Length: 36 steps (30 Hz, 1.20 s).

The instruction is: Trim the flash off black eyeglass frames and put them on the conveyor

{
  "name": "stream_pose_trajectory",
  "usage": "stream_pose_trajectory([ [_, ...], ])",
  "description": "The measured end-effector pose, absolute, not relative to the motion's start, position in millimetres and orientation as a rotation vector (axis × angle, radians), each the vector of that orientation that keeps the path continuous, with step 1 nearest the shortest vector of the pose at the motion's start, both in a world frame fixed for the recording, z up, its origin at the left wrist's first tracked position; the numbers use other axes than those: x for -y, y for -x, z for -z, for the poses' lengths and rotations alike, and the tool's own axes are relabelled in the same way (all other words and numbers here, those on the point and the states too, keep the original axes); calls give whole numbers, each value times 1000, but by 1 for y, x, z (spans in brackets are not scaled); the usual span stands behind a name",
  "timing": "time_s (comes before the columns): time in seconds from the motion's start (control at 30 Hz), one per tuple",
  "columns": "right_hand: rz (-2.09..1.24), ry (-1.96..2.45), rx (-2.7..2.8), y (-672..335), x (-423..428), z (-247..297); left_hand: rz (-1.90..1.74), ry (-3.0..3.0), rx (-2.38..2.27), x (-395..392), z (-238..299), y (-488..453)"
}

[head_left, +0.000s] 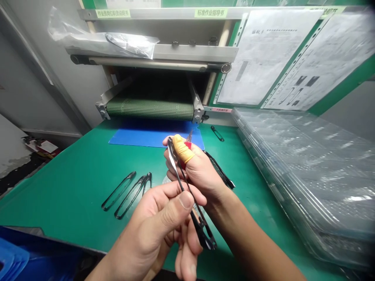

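My left hand [164, 222] is closed, thumb and fingers pinching a long, narrow black looped frame [202, 234] near its middle. The frame slants from upper left to lower right, its wider end pointing toward me. Around its far end my right hand [202, 168] is closed, with a yellow finger cot [182, 148] on the thumb. Also within the right hand is a small red-handled tool [188, 145] with a pointed metal tip; most of it is hidden by the fingers. Several similar black frames [129, 197] lie on the green table left of my hands.
A green table [73, 168] carries a blue sheet [131, 134] below a green conveyor belt [149, 109]. Stacked clear plastic trays [281, 187] stand on the right. More black parts [218, 169] lie beyond my right wrist. Blue bins [17, 253] sit at lower left.
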State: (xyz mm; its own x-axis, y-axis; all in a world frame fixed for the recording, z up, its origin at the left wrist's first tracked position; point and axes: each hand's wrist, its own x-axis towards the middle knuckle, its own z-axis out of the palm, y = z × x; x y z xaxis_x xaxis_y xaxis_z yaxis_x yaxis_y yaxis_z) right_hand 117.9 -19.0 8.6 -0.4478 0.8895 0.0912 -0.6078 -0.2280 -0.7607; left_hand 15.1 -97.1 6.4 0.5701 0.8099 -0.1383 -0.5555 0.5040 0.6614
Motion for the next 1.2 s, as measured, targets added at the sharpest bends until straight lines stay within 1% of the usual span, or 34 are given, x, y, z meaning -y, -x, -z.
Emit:
stream_pose_trajectory([
  [0.3, -1826, 423, 936, -119, 20, -11, -872, -655, -515, 96, -3, -16],
  [0.5, -1744, 514, 928, -117, 16, -11, -845, -791, -765, 99, -11, -16],
  [0.67, -1749, 566, 900, -116, 7, -1, -883, -805, -874, 101, -13, -21],
  [1.2, -1834, 551, 814, -112, 6, 6, -906, -757, -828, 101, -10, -26],
])
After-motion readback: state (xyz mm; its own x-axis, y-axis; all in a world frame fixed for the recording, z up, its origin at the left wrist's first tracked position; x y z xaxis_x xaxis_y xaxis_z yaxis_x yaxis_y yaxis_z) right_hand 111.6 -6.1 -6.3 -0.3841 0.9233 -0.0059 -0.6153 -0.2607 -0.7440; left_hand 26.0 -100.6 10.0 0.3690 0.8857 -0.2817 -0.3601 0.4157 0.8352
